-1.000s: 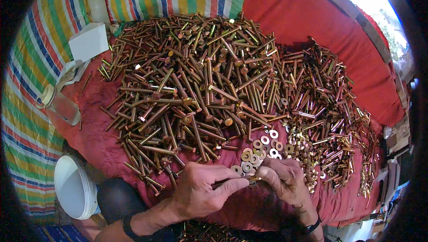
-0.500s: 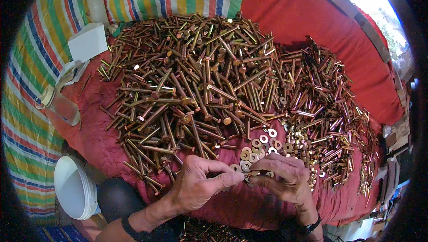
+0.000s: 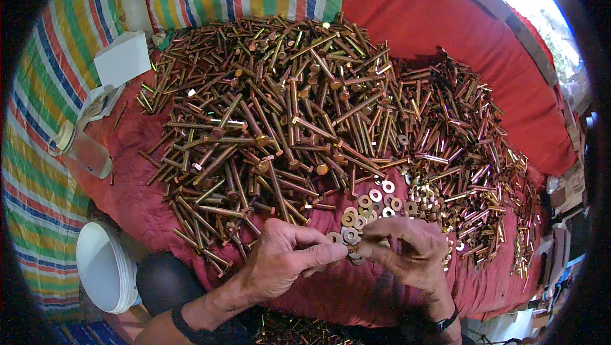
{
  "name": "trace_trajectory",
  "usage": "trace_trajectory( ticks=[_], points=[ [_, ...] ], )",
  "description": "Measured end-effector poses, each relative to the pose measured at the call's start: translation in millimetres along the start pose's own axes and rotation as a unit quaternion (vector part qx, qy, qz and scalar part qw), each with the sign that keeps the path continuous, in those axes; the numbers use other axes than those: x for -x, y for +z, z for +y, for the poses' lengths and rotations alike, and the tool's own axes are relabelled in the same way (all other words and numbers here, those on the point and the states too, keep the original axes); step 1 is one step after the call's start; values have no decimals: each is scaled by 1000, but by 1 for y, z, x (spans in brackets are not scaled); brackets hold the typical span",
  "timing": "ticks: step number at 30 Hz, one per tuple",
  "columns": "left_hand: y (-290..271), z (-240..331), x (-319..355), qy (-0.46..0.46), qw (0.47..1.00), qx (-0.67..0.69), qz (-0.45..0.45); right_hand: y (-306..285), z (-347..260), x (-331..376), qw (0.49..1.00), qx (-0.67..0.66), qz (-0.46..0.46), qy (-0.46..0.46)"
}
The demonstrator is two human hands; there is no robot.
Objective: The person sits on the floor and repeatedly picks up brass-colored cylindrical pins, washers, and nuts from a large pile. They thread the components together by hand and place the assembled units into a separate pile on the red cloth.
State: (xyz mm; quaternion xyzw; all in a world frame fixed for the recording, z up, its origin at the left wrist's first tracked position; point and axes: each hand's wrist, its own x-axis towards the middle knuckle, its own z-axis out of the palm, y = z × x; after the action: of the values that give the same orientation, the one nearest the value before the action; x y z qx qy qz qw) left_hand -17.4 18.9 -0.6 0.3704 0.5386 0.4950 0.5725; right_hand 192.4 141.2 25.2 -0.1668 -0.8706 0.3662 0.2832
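My left hand (image 3: 283,259) pinches a small brass-coloured bolt (image 3: 352,249) between thumb and forefinger; most of its length is hidden by the fingers. Against the bolt's showing end are the closed thumb and fingertips of my right hand (image 3: 407,249), and whatever they hold is too small to make out. Just beyond both hands, flat round washers (image 3: 350,218) lie loose on the red cloth (image 3: 305,300). To the right of them is a cluster of small nuts (image 3: 426,199).
A big heap of long bolts (image 3: 273,129) covers the cloth ahead, with shorter bolts (image 3: 471,148) on the right. At left are a white bucket (image 3: 105,269), a clear plastic bottle (image 3: 89,154) and a white box (image 3: 123,59). Striped sheeting (image 3: 44,173) rises behind them.
My right fingers have shifted slightly around the bolt's end, and less of the metal shows between them. My left hand keeps its pinch almost unmoved. The whole view has shifted slightly.
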Motion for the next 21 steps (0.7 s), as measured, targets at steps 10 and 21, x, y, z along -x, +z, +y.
trace_trajectory(
  ticks=[10, 21],
  points=[
    [-4, 4, -1, -6, 999, -21, -45, 2, -7, 1, 999, 3, -27, 20],
    [14, 25, -35, 405, 760, -508, -12, -61, 73, -10, 959, 250, 134, 17]
  ],
)
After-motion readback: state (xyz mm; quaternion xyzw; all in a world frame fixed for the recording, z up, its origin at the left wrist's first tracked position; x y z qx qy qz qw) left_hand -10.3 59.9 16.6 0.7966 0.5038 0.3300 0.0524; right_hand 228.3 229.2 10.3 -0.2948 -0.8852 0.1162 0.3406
